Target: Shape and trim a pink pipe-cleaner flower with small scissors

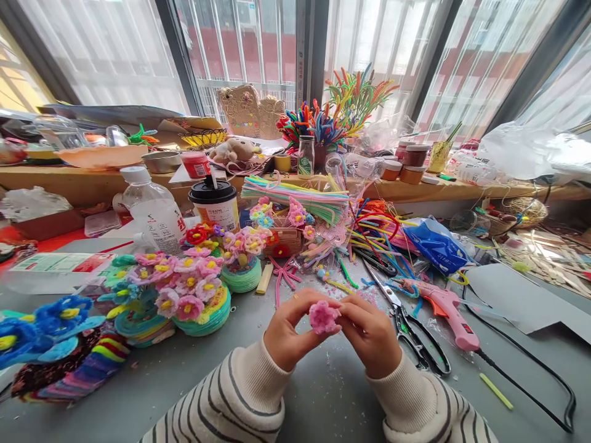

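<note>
A small pink pipe-cleaner flower is held up between my two hands, above the grey table. My left hand has its thumb and forefinger curled round the flower's left side. From the other side, my right hand pinches the flower's right edge with its fingertips. The lower fingers of both hands are partly hidden. Left of my hands stand pots of finished pipe-cleaner flowers, pink with yellow centres. Large scissors and a pink glue gun lie to the right of my right hand.
A bundle of pastel pipe cleaners lies behind my hands. A lidded cup and a plastic bottle stand at the back left. The glue gun's black cord loops across the right side. A yellow-green glue stick lies near the front right.
</note>
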The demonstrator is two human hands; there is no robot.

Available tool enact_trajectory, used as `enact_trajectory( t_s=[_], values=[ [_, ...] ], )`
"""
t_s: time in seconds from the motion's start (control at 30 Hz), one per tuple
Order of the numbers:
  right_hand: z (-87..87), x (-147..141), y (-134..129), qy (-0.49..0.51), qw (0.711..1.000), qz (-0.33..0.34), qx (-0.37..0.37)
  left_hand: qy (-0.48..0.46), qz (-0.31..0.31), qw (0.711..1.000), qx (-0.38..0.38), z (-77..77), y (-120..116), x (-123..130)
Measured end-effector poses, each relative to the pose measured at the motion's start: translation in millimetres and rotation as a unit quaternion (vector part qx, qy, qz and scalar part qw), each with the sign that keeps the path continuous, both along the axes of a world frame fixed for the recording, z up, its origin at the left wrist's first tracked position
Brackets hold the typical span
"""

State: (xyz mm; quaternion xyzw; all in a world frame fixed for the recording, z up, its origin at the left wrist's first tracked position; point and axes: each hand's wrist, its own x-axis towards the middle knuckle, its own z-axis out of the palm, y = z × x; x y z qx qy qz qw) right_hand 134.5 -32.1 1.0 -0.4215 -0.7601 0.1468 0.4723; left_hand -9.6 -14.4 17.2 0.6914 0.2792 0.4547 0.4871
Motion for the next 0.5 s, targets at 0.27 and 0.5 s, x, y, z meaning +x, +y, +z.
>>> enact_trajectory(
  t_s=[0.27,0.5],
  values=[
    [-14.5,2.7,6.0,-0.063,0.998,-0.001,0.027,0.089,0.054,0.989,0.109,7.7,-1.6,5.4],
    [-21.2,-6.6,5.2,-0.082,0.993,-0.003,0.090,0.090,0.052,0.987,0.122,9.5,9.5,19.5]
  ],
)
